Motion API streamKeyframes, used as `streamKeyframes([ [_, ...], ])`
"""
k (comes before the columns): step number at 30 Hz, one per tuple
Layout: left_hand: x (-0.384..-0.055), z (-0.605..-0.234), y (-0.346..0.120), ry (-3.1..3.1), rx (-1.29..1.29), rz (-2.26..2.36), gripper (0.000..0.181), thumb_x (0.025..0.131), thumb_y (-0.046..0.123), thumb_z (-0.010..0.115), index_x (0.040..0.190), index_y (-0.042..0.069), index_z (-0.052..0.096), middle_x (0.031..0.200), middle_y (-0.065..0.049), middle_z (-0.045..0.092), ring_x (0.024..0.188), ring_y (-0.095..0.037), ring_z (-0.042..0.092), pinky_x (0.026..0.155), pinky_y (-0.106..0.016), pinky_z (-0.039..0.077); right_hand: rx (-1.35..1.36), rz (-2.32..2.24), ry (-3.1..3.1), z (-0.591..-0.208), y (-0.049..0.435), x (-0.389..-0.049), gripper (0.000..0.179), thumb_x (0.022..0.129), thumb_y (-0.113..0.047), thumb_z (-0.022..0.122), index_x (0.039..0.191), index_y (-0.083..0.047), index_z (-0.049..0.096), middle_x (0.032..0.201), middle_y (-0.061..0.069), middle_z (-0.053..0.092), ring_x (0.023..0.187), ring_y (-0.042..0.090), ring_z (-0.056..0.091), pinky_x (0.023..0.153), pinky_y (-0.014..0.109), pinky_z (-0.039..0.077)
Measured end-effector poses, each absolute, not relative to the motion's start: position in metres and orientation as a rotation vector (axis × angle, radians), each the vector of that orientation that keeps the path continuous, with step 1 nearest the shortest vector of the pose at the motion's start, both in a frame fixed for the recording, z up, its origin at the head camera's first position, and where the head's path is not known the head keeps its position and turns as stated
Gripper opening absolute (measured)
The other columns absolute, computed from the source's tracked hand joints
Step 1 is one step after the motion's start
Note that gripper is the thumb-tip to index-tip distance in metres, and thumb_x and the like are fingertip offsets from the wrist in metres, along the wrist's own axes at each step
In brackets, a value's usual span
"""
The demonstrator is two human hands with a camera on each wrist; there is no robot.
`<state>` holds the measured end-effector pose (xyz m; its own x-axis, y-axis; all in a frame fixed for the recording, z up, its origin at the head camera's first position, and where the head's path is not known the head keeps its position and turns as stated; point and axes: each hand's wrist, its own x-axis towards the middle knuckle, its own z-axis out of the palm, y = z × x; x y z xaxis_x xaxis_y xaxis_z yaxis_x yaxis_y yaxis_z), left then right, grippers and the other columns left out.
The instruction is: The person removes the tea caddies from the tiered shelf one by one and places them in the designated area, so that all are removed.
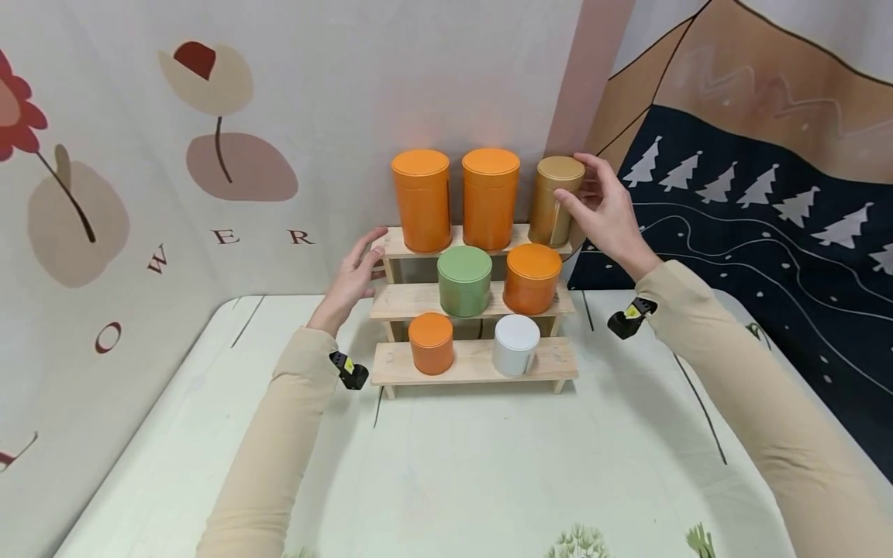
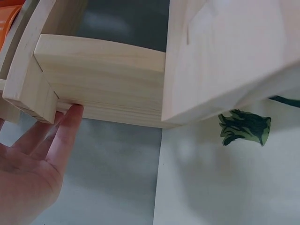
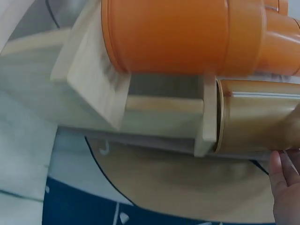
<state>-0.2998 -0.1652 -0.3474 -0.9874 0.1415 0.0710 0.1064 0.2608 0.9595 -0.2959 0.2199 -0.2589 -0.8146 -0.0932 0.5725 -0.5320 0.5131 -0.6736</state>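
A three-step wooden rack [image 1: 470,297] carries round lidded tins. At the right end of its top step, my right hand [image 1: 611,213] holds a gold tin [image 1: 551,203], thumb on the front and fingers at the right side; in the right wrist view the gold tin [image 3: 258,115] stands on the top board. My left hand [image 1: 351,280] is at the rack's left end; in the left wrist view its fingertips [image 2: 74,112] touch the wood near the top step. Two tall orange tins [image 1: 422,203] [image 1: 491,201] stand beside the gold one.
The middle step bears a green tin [image 1: 464,283] and an orange tin [image 1: 532,280]. On the lowest are a small orange tin [image 1: 431,345] and a white tin [image 1: 516,346]. A pale cloth covers the table [image 1: 488,465]. Printed curtains [image 1: 335,101] hang close behind the rack.
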Motion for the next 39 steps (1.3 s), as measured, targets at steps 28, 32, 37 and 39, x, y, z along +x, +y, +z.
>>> streamKeyframes([
  [28,-0.3,-0.347,-0.165,2.501,0.276,1.858,0.051,0.101,0.05,0.04,0.15,0.039,0.03,0.149,-0.013,0.037,0.124,-0.039,0.047,0.097,-0.067,0.033,0.28,1.164,-2.322,-0.279,0.295,-0.28,0.06,0.095,-0.025,0.064,0.146,-0.01,0.038,0.134,0.018,0.05,0.113,0.022,0.054,0.091,0.021,0.042],
  [32,-0.3,-0.347,-0.164,2.507,0.272,1.859,0.051,0.101,0.05,0.04,0.15,0.039,0.031,0.152,-0.01,0.033,0.125,-0.039,0.046,0.097,-0.067,0.033,0.235,1.157,-2.355,-0.289,0.301,-0.278,0.061,0.095,-0.03,0.063,0.147,-0.012,0.037,0.135,0.017,0.049,0.116,0.026,0.053,0.092,0.022,0.042],
  [37,-0.299,-0.347,-0.163,2.514,0.265,1.848,0.051,0.101,0.051,0.039,0.15,0.039,0.031,0.152,-0.009,0.033,0.125,-0.038,0.046,0.097,-0.067,0.033,0.199,1.148,-2.389,-0.302,0.305,-0.275,0.063,0.094,-0.034,0.063,0.147,-0.011,0.036,0.136,0.018,0.049,0.117,0.032,0.051,0.094,0.025,0.043],
  [39,-0.299,-0.347,-0.163,2.518,0.262,1.845,0.051,0.101,0.05,0.039,0.15,0.039,0.031,0.151,-0.01,0.033,0.124,-0.038,0.046,0.097,-0.066,0.034,0.189,1.15,-2.4,-0.307,0.306,-0.273,0.063,0.094,-0.034,0.063,0.147,-0.01,0.036,0.136,0.018,0.049,0.116,0.033,0.051,0.093,0.024,0.043],
])
